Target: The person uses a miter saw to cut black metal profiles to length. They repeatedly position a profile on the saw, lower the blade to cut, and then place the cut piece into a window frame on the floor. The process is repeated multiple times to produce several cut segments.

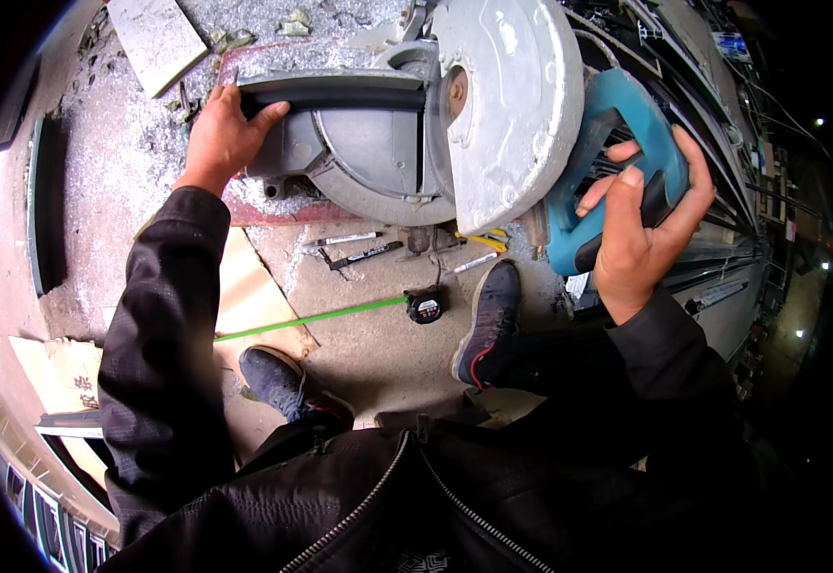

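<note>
A miter saw [369, 158] with a grey base and a big pale blade guard [507, 105] sits on the floor in front of me. Along its fence lies a black profile bar [359, 98], its right end close to the guard. My left hand [228, 138] grips the bar's left end, thumb on top and fingers behind. On the right, my right hand [641, 215] is wrapped round the saw's teal loop handle [617, 95], with some fingers through the opening. The guard hides the blade, so how low it stands I cannot tell.
A tape measure [424, 306] with its green blade drawn out leftward lies between my shoes, near several pens [364, 255] and yellow-handled pliers [483, 241]. Cardboard [254, 286] lies by my left arm. Silvery shavings [116, 181] cover the floor; long profiles [722, 162] are stacked at right.
</note>
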`<action>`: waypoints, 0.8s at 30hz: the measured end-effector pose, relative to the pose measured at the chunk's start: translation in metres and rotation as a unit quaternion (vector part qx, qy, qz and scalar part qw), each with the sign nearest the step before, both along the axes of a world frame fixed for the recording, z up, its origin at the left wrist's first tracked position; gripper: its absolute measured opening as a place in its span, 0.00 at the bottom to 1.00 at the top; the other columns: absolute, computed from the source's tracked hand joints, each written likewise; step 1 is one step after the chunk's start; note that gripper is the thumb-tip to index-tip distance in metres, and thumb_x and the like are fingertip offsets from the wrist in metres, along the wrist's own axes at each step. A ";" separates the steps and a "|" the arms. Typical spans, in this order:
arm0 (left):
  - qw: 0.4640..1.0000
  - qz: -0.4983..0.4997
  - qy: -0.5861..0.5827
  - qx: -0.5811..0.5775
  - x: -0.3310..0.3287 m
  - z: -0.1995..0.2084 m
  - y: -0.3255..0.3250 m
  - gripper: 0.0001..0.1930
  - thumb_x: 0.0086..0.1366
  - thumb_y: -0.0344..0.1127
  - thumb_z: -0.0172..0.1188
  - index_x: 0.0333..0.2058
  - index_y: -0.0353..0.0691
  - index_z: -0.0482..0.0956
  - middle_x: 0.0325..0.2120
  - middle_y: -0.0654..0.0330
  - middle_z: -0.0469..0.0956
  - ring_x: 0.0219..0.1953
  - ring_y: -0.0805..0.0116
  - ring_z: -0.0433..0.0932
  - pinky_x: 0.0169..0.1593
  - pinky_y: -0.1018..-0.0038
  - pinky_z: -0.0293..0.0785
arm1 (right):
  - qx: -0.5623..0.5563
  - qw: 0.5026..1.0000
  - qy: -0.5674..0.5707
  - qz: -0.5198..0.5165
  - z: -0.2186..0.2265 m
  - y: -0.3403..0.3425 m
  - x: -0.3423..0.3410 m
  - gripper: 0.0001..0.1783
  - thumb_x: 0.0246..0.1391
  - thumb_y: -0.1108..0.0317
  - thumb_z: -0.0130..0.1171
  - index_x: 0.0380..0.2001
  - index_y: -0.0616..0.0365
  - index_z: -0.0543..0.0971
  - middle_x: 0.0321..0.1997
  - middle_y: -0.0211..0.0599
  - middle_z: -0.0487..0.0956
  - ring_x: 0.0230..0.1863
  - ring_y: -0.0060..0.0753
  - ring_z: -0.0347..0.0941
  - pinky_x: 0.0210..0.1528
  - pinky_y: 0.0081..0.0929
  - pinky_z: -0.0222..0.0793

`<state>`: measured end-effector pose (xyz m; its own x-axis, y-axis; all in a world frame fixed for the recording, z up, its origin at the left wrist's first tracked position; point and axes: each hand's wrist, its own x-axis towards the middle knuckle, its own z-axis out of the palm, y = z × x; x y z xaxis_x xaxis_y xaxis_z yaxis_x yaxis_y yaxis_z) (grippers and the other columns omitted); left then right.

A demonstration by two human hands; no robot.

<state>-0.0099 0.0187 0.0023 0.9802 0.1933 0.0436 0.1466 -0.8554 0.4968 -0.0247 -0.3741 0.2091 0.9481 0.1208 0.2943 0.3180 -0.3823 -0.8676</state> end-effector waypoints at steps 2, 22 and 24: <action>1.000 -0.001 -0.002 0.001 0.000 -0.001 0.000 0.35 0.62 0.62 0.69 0.40 0.26 0.78 0.40 0.41 0.79 0.44 0.40 0.80 0.50 0.55 0.76 | -0.007 1.000 -0.002 0.002 -0.003 -0.001 -0.002 0.32 0.63 0.82 0.47 0.69 0.60 0.53 0.48 0.44 0.76 0.27 0.24 0.72 0.33 0.25 0.75; 0.996 0.030 0.069 0.049 0.000 0.009 -0.009 0.38 0.63 0.68 0.64 0.44 0.29 0.78 0.47 0.44 0.80 0.49 0.43 0.82 0.53 0.56 0.77 | -0.010 1.000 -0.012 0.006 -0.008 -0.003 -0.004 0.32 0.65 0.81 0.48 0.69 0.59 0.52 0.49 0.46 0.75 0.27 0.24 0.72 0.33 0.24 0.75; 0.996 0.038 0.077 0.037 0.000 0.013 -0.011 0.38 0.63 0.68 0.64 0.44 0.29 0.78 0.47 0.44 0.80 0.49 0.43 0.82 0.53 0.56 0.77 | -0.012 1.000 -0.013 0.009 -0.008 -0.004 -0.003 0.32 0.65 0.81 0.48 0.69 0.59 0.52 0.49 0.46 0.75 0.27 0.24 0.72 0.33 0.24 0.75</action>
<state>-0.0096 0.0075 0.0156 0.9591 0.2686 -0.0894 0.2815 -0.8724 0.3996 -0.0281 -0.3780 0.2010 0.9378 0.1460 0.3150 0.3472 -0.3967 -0.8497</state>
